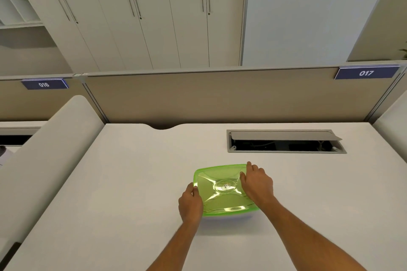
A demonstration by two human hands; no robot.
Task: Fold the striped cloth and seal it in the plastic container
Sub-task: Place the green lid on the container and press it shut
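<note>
Two hands rest on a green lid (222,187) that sits on top of a plastic container (229,213), near the middle of a white desk (132,182) and toward its 6 o'clock edge. The left hand (190,203) grips the lid's rim at about 8 o'clock, its thumb on top and its fingers curled over the edge. The right hand (256,182) lies over the lid's 3 o'clock side, its fingers bent down over the far corner at about 1 o'clock and its thumb pressing on the top. The lid is see-through green with a round raised centre; whether the striped cloth lies beneath it cannot be told. At 1 o'clock from the container, well apart, an open cable hatch (286,142) is set into the desk. Beyond the desk stands a beige divider (220,94) carrying a blue sign (366,72) marked 017.
</note>
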